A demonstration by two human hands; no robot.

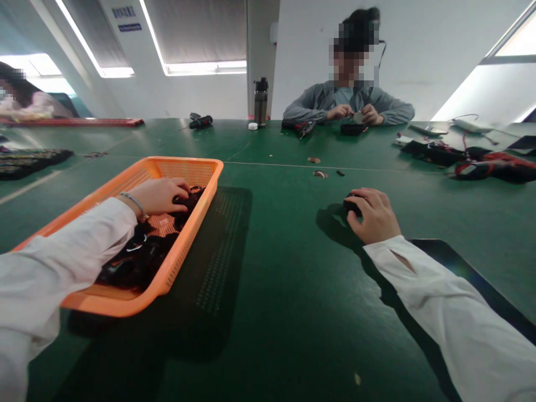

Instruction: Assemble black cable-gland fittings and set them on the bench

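Black piece [352, 206] in palm-down right hand [376, 215]

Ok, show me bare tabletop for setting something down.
Free: the green tabletop between the orange basket and the right hand. Crowded: the basket, with black pieces around the left hand, and the far right, with dark bundles.

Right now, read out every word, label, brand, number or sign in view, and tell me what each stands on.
No text can be read.
Upper sign on the back wall, blue marks: too blurred to read.
Lower sign on that wall, pale marks on dark blue: too small to read.
Orange basket, bottle, black piece in the right hand: nothing legible.
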